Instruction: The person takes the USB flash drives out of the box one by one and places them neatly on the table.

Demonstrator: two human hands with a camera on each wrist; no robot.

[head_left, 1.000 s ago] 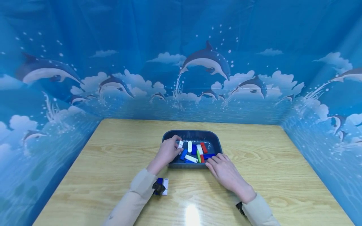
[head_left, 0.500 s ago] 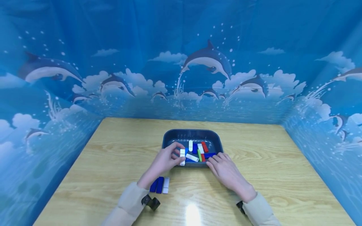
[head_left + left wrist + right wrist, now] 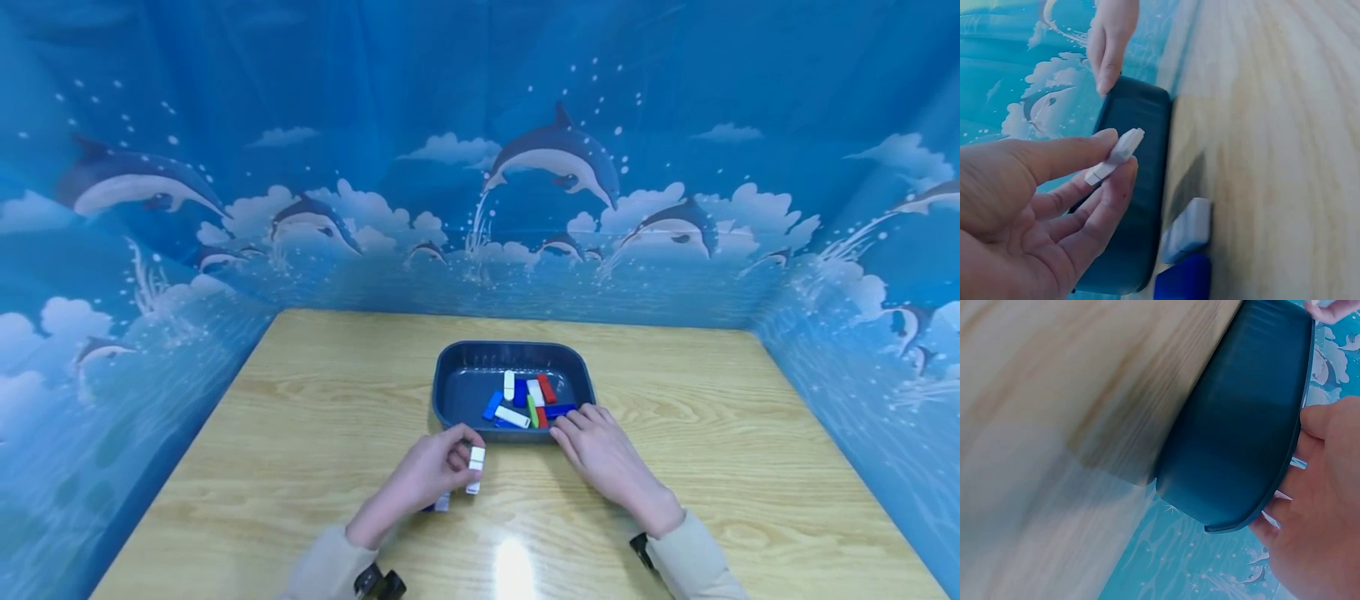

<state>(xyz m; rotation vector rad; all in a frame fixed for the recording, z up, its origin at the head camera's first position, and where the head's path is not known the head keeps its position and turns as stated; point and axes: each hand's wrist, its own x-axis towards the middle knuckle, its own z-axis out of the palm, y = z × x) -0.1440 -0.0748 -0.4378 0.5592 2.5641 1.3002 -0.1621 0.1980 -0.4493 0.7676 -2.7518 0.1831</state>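
My left hand (image 3: 427, 471) pinches a small white oblong piece (image 3: 476, 471) with a line across it, between thumb and fingertips, in front of the tray. In the left wrist view this white piece (image 3: 1116, 156) is tilted. My right hand (image 3: 607, 458) holds the near right rim of a dark blue tray (image 3: 457, 347); in the right wrist view its thumb is at the rim and the fingers reach behind the wall. Inside the tray lie several similar pieces: white (image 3: 512, 417), blue (image 3: 492, 405), red (image 3: 546, 388) and green (image 3: 532, 412).
On the wooden table (image 3: 315, 383), a white piece (image 3: 1188, 231) and a blue piece (image 3: 1184, 278) lie side by side, partly hidden by my left hand in the head view. A blue dolphin-print curtain (image 3: 480, 167) surrounds the table's back and sides.
My left hand has lifted the white piece out of the tray and brought it toward me, over the table near the pieces lying there. My right hand stays at the tray's rim.
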